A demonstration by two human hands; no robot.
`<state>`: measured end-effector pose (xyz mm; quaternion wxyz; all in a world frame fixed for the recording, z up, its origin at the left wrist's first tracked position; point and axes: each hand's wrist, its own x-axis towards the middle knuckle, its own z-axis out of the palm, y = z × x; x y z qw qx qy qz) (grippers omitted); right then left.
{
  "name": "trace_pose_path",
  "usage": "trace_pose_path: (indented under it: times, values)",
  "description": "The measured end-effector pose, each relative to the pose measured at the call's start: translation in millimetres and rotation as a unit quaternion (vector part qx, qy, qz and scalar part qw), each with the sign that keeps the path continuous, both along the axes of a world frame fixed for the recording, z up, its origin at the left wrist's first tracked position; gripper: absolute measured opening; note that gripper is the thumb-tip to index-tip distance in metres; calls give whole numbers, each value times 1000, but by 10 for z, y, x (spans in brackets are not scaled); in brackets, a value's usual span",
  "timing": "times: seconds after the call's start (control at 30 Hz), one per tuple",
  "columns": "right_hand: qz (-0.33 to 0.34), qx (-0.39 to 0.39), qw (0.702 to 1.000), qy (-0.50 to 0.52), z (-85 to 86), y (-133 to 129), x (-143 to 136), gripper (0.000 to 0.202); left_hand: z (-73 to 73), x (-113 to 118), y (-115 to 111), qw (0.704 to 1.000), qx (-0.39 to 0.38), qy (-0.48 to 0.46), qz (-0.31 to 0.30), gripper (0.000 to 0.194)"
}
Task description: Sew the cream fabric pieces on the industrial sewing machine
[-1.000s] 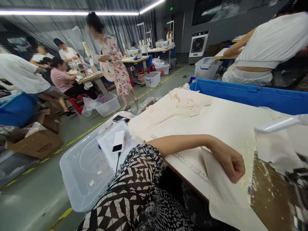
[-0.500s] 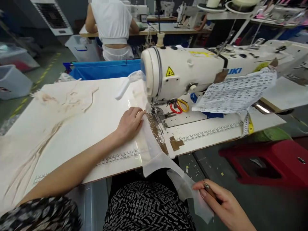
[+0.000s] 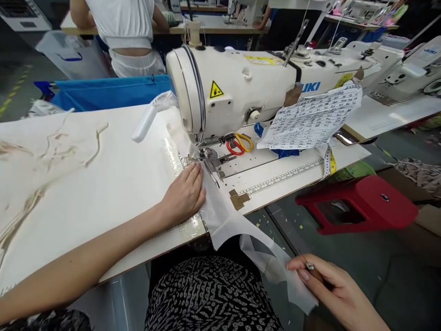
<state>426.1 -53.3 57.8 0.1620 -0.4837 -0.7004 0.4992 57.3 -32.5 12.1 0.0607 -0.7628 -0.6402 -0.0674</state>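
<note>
My left hand point(image 3: 184, 195) lies flat on sheer white fabric point(image 3: 234, 225), its fingertips just in front of the needle area of a sewing machine point(image 3: 230, 92). The fabric runs from beneath that hand over the table's front edge and hangs across my lap. Off to the right, my right hand point(image 3: 341, 287) pinches the fabric's far end. The same hand grips an awl point(image 3: 314, 271) with a brown handle and a thin metal point. Part of the handle is hidden in my palm.
Scissors with red and yellow handles point(image 3: 241, 144) rest on the machine bed. A printed sheet point(image 3: 310, 117) hangs from the machine. Beige fabric strips point(image 3: 24, 211) lie on the left of the table. A red stool point(image 3: 361, 204) stands right; a person in white point(image 3: 124, 27) sits beyond.
My view has swung right. My left hand has flattened, and the fabric beside it now covers the brown strip by the presser foot. My right hand still holds the awl and fabric end.
</note>
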Motion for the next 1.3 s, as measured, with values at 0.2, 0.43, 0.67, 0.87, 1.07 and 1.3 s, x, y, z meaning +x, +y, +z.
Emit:
trace_pose_path:
  times: [0.2,0.43,0.67,0.87,1.07,1.3]
  values:
    - [3,23,1000,-11,7,-10,-12,46,55,4,46,1000,7,2,17,59]
    - [61,46,997,-17,15,46,-38,41,121,57,142,998,-1,50,34,59]
    - [97,48,994,-16,13,121,-114,33,129,51,186,998,13,36,40,58]
    - [114,55,992,-4,25,148,-223,34,136,25,199,999,2,3,42,58]
    - [140,65,988,13,17,165,-277,29,112,-33,264,999,-8,-5,40,59]
    - [141,65,988,19,28,173,-322,28,163,-22,228,999,-3,-4,47,54]
